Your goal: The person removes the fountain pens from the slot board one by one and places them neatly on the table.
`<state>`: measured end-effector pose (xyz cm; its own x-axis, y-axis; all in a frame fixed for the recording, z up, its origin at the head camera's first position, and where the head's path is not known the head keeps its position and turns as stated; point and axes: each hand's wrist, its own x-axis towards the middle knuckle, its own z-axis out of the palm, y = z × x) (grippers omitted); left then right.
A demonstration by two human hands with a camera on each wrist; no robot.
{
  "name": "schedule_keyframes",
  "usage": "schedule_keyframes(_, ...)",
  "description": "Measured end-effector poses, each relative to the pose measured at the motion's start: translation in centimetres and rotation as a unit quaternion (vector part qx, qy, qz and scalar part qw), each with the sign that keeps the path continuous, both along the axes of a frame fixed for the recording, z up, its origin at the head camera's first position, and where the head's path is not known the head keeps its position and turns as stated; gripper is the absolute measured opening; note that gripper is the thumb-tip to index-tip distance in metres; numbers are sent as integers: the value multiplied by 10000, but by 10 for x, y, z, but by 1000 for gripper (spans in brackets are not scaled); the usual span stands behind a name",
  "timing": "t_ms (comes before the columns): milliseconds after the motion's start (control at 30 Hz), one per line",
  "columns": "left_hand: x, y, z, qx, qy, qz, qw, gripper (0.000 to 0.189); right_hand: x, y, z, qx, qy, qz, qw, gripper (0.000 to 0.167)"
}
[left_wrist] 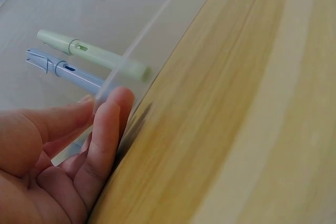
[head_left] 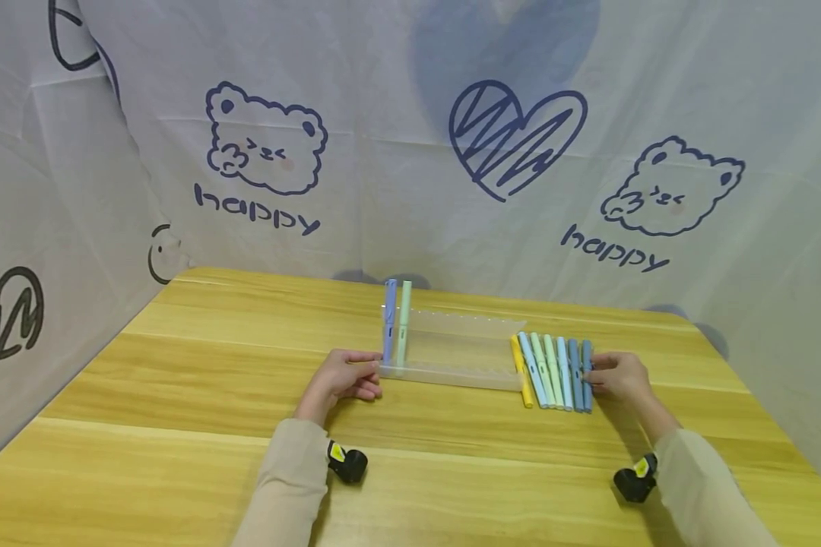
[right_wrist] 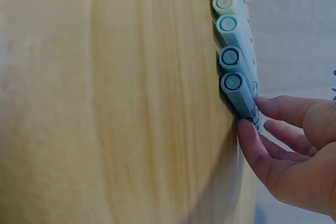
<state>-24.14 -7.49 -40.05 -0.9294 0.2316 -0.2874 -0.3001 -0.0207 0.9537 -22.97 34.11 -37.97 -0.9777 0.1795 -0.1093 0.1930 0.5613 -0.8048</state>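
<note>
My left hand [head_left: 344, 376] pinches the left end of a clear plastic pen tray [head_left: 451, 376] between thumb and fingers. Inside the tray's left end lie a lilac-blue pen [head_left: 389, 319] and a pale green pen [head_left: 404, 319], side by side, their caps sticking out past the back edge. My right hand [head_left: 619, 376] holds the outermost dark blue pen [right_wrist: 239, 95] with thumb and forefinger. That pen ends a row on the table, beside another dark blue pen [head_left: 575, 376], a light blue pen [head_left: 564, 372], pale green pens [head_left: 553, 372] and a yellow pen [head_left: 522, 372].
The row of pens lies against the tray's right end on a wood-grain table [head_left: 178, 380]. A white printed cloth [head_left: 383, 175] hangs behind the table's back edge. Black wrist cameras [head_left: 347, 463] sit on both forearms.
</note>
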Motion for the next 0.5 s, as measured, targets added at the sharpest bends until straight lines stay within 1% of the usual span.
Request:
schedule_keyframes(167, -1, 0, -1, 7, 11, -11, 10000, 35, 1, 1, 0, -73, -19, -9, 10000, 45)
schedule_keyframes(267, 0, 0, -1, 14, 21, -18, 10000, 35, 1, 1, 0, -96, 78, 13, 9999, 44)
schedule_keyframes(433, 1, 0, 0, 22, 45, -31, 10000, 35, 3, 0, 3, 250, 357, -40, 9990, 40)
schedule_keyframes(500, 1, 0, 0, 20, 37, -31, 10000, 35, 3, -2, 5, 301, 434, -93, 9986, 40)
